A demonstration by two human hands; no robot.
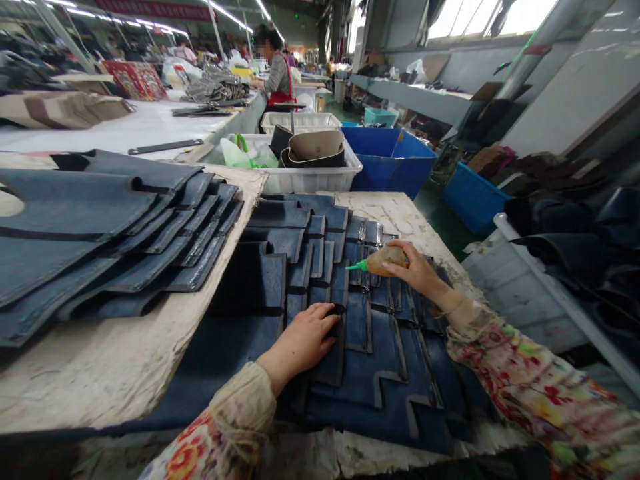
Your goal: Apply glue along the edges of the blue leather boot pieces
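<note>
Several dark blue fabric pieces (pixel 380 353) lie fanned out in overlapping rows on a worn, glue-stained board (pixel 400 213). My left hand (pixel 305 340) rests on them near the middle, fingers curled down on the edge of one piece. My right hand (pixel 417 270) grips a brownish squeeze bottle (pixel 385 260) with a green nozzle. The nozzle points left and hovers just over the strips of the pieces. Both arms wear floral sleeves.
Another fan of blue pieces (pixel 115 227) lies on a raised board at the left. White bins (pixel 310 177) and blue bins (pixel 390 160) stand behind the board. A white crate (pixel 525 280) with dark material is at the right. A person (pixel 277 67) works at a far table.
</note>
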